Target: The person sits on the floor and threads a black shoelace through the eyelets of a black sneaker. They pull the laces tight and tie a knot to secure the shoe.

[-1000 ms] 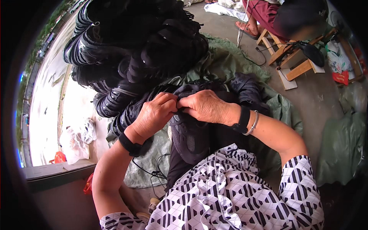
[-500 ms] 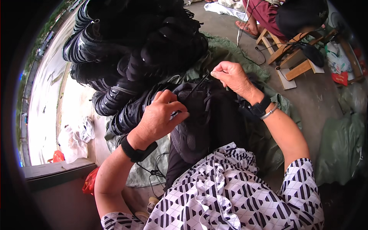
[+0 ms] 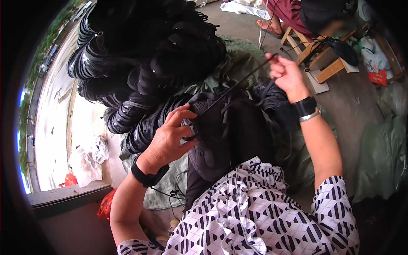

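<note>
A dark grey and black shoe [image 3: 208, 156] lies on my lap, its toe toward me. My left hand [image 3: 168, 135] is closed on the shoe's left edge, fingertips at the eyelet side, and a bit of dark lace shows between thumb and fingers. From the shoe a black shoelace [image 3: 239, 83] runs taut up to the right. Its far end is pinched in my right hand [image 3: 285, 77], which is raised well away from the shoe. Another dark shoe [image 3: 272, 97] sits just below my right hand, partly covered by the forearm.
A large heap of black shoes [image 3: 148, 55] rises at the far left, with rows stacked beside my knee. Green sheeting [image 3: 246, 51] covers the floor beyond. At the far right, a person in dark red clothing [image 3: 287, 15] is beside a wooden stool [image 3: 323, 70]. Green sacking [image 3: 378, 157] stands at right.
My right hand has moved right and away from the shoe, drawing out a longer, taut stretch of lace. The left hand has shifted slightly left and down along the shoe's edge.
</note>
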Demonstrator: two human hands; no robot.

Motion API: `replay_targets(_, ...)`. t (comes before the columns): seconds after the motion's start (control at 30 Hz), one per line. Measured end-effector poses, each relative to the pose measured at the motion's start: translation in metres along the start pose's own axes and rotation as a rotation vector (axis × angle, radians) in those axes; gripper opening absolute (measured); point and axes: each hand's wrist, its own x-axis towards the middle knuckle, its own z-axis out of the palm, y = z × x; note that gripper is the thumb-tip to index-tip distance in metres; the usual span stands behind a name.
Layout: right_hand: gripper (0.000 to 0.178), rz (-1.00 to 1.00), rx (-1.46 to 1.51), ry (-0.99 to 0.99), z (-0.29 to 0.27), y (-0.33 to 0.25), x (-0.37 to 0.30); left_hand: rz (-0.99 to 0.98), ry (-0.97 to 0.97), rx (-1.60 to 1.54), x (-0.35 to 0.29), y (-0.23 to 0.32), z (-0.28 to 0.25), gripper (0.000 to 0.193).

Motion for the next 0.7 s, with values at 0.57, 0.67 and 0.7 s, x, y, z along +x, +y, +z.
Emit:
replay_targets(0.57,0.028,0.163,0.051,-1.037,0.167,-0.022,-0.154,-0.036,-0.11,-0.91,0.071,0.046,-0.017,0.045)
replay_targets(0.67,0.028,-0.032,-0.097,-0.845,0.157,-0.026,-0.162,-0.203,-0.362,-1.094,0.058,0.042,-0.014,0.043)
replay_targets(0.7,0.027,-0.121,-0.176,-0.74,0.147,-0.032,-0.163,-0.242,-0.254,-1.193,0.052,0.037,-0.014,0.035)
